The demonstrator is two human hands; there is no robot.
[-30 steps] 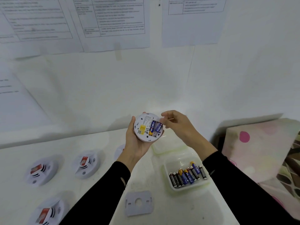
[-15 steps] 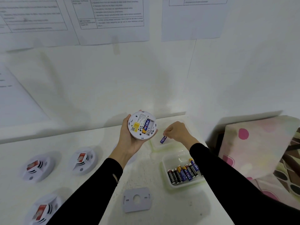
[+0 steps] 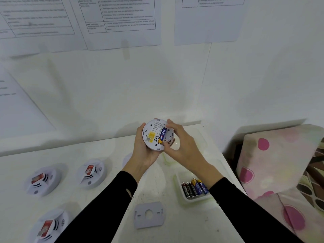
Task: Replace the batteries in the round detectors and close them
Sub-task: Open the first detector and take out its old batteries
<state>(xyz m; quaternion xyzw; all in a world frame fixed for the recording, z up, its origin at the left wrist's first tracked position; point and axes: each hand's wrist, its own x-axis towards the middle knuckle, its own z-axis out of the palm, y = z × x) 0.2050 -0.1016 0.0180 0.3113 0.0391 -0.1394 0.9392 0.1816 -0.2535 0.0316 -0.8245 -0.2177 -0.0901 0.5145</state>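
My left hand [image 3: 142, 152] holds a round white detector [image 3: 151, 137] above the table, with its back turned towards me. The battery bay is open and one blue battery [image 3: 162, 135] lies in it beside an empty slot. My right hand [image 3: 184, 146] is on the detector, index finger at the battery's top end and thumb at its bottom end. A clear tray [image 3: 176, 183] near my right forearm holds several batteries [image 3: 194, 189]. A grey mounting plate [image 3: 149, 214] lies flat at the table's front.
Three closed detectors with red tags sit on the left of the table [image 3: 43, 180], [image 3: 91, 172], [image 3: 50, 225]. A second clear tray [image 3: 201, 137] stands behind my right hand. A pink-spotted cushion [image 3: 280, 163] lies past the table's right edge. Papers hang on the wall.
My right hand pulled one battery out, carried it down to the far tray, then came back to the detector. The bay now holds one battery instead of two.
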